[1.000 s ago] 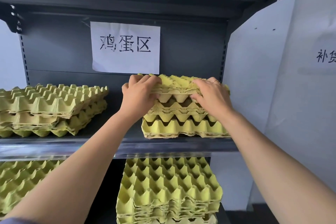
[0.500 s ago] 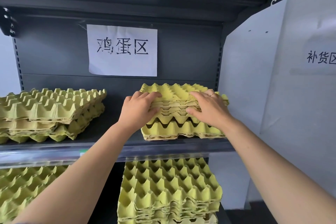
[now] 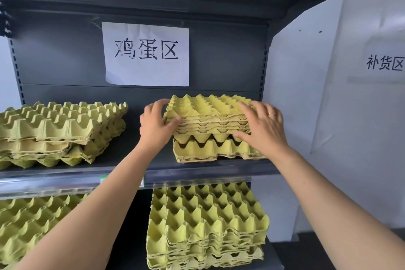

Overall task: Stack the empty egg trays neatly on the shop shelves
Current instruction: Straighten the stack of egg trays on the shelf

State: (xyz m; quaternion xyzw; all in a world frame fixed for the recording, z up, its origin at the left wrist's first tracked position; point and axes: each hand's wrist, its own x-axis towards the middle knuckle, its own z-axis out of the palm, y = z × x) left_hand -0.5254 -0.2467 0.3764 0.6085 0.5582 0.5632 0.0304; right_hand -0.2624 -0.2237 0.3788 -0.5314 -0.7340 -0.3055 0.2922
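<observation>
Tray stack (image 3: 210, 116) between hands nearly settled.
Left hand (image 3: 156, 126) grips its corner, right hand (image 3: 266, 129) presses flat; bottom gap needs closing.

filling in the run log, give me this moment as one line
step: squaring tray stack on upper shelf | left hand: cups left corner | right hand: flat on top right

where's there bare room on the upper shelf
The upper shelf is bare between the left stack and the right stack, where the left hand reaches in; that gap looks narrower than a tray. Crowded: both stacks reach near the front lip.
</observation>
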